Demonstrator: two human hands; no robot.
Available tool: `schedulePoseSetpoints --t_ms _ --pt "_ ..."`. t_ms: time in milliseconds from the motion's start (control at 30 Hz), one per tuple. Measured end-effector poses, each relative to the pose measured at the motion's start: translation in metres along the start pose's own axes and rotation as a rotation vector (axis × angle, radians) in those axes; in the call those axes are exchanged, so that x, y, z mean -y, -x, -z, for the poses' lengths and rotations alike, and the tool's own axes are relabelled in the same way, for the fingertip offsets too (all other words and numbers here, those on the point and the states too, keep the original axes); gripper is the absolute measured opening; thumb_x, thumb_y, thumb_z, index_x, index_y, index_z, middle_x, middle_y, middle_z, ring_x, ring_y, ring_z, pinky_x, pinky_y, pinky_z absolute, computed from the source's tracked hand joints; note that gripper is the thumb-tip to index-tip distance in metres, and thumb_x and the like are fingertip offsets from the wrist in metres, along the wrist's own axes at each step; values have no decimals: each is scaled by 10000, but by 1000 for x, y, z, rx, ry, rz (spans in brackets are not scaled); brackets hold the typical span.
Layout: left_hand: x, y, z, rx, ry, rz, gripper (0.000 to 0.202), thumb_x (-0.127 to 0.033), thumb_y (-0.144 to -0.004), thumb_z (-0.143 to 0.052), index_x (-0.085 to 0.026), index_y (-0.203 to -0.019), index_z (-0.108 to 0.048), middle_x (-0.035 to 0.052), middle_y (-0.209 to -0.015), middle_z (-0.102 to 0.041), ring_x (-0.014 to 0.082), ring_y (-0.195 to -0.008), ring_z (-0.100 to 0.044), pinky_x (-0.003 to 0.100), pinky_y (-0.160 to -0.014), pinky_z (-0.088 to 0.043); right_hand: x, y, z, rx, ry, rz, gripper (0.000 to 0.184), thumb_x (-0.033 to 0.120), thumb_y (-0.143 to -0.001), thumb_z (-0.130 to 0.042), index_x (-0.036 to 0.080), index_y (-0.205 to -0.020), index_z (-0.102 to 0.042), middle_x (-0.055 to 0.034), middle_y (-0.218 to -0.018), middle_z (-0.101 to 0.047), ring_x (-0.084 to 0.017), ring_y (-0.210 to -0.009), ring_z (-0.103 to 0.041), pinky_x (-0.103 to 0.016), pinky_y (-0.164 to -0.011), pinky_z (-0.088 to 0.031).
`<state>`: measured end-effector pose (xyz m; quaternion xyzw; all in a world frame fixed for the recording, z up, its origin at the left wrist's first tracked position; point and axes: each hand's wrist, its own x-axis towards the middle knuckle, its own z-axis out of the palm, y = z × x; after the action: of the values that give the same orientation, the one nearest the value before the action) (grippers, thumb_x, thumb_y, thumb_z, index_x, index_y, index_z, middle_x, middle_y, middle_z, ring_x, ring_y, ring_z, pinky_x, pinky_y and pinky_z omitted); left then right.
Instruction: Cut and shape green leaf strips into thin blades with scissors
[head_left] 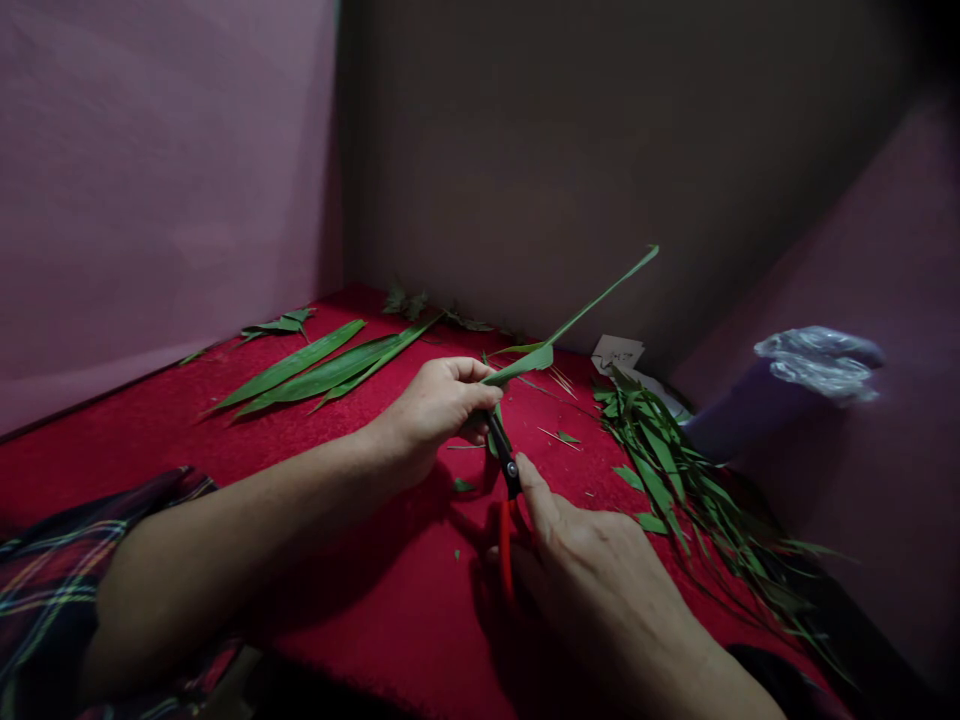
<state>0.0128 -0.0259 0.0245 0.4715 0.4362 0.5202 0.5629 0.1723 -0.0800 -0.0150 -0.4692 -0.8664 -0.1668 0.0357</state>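
My left hand (448, 408) pinches a long green leaf (529, 362) between thumb and fingers. The leaf has a folded wider part near the hand, and a narrow strip of it reaches up to the right. My right hand (581, 545) is closed around the red handles of a pair of scissors (507, 530). Their dark blades point up toward the left hand, and the blade tips lie close under its fingers. Whether the blades touch the leaf is hidden.
Long leaves (322, 368) lie at the left on the red cloth (390, 600). A pile of leafy stems (675, 480) spreads along the right, by a white card (617, 353). A purple container with clear plastic (817, 365) stands behind it. Thin sticks (561, 438) and leaf scraps lie mid-table; walls rise around.
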Motion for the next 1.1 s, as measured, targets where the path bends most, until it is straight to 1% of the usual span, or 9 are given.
schedulePoseSetpoints --t_ms 133,267,500,600,700,900,1033,1100 --pt "1 -1 0 -2 3 0 103 -47 -682 -541 -141 -646 -518 -31 -502 -488 62 -413 -457 201 -453 -385 0 0 0 -12 3 -2 561 80 -718 -487 58 -1273 -415 -33 -671 -680 -152 -416 -588 -267 -380 -185" --pt "2 -1 1 3 -1 -11 100 -50 -683 -542 -142 -649 -518 -27 -509 -495 65 -412 -457 204 -445 -384 0 0 0 22 26 6 576 89 -718 -483 58 -1286 -398 -51 -698 -687 -151 -438 -601 -258 -380 -207" --pt "0 -1 0 -7 1 0 107 -44 -683 -537 -140 -645 -509 -34 -497 -479 61 -410 -452 195 -444 -383 0 -1 2 35 20 -10 598 93 -716 -509 69 -1299 -382 -32 -673 -682 -152 -438 -599 -257 -386 -188" --pt "0 0 1 -4 -5 1 99 -46 -687 -538 -137 -658 -513 -32 -508 -482 61 -417 -453 198 -451 -387 0 -1 2 44 6 -12 597 96 -723 -512 80 -1303 -375 -35 -693 -687 -149 -454 -606 -257 -391 -192" --pt "0 0 1 -8 -16 5 94 -45 -689 -539 -134 -667 -516 -28 -519 -487 62 -424 -455 200 -456 -391 0 -1 1 38 19 -7 597 117 -726 -518 79 -1304 -375 -45 -722 -691 -150 -457 -607 -263 -396 -189" --pt "-2 1 -1 -10 -35 8 85 -49 -695 -537 -131 -678 -523 -22 -530 -494 66 -435 -459 208 -465 -396 -1 1 1 44 29 -2 606 138 -723 -520 73 -1306 -367 -43 -710 -684 -158 -467 -611 -259 -393 -196" --pt "-2 1 -1 -12 -39 8 85 -49 -697 -536 -131 -680 -523 -21 -532 -496 68 -436 -460 212 -467 -398 -1 2 0 15 28 13 602 139 -732 -510 78 -1309 -352 -43 -718 -676 -151 -457 -599 -260 -393 -195" --pt "-2 0 -1 -10 -33 5 87 -49 -699 -536 -132 -676 -521 -25 -527 -490 65 -432 -456 208 -463 -394 -2 2 -1 23 32 26 582 148 -742 -505 72 -1300 -357 -42 -691 -665 -150 -453 -594 -260 -390 -186"
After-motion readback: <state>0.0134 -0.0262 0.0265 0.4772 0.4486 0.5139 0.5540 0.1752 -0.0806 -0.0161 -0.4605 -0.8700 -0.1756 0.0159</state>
